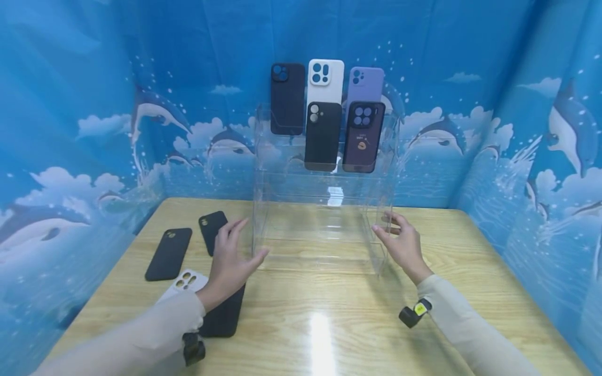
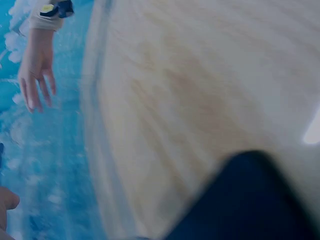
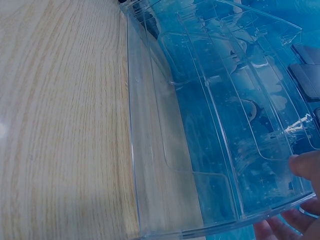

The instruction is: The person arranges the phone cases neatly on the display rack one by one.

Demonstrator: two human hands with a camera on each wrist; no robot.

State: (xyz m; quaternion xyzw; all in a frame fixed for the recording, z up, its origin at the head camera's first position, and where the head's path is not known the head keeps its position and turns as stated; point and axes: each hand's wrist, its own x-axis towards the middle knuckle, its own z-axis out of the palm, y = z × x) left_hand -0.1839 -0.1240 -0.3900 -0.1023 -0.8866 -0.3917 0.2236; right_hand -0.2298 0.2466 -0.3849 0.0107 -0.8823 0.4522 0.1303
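Observation:
A clear acrylic tiered stand (image 1: 320, 261) stands on the table, with phone cases on its upper tiers. The back row has a dark phone case (image 1: 288, 107), a white phone case (image 1: 325, 89) and a purple phone case (image 1: 367, 89). In front of them are a black phone case (image 1: 322, 137) and a dark phone case with a gold print (image 1: 363, 146). My left hand (image 1: 231, 263) is spread at the stand's left side, holding nothing. My right hand (image 1: 403, 241) is at the right side panel, thumb on the inner side and loosely bent fingers outside (image 3: 290, 225).
Left on the table lie a black phone case (image 1: 169, 254), a smaller black phone case (image 1: 211, 227) and a white phone case (image 1: 190, 279). Another black phone case (image 1: 226, 316) is partly hidden by my left forearm. A dolphin-print curtain (image 1: 423, 62) surrounds the table (image 1: 470, 292).

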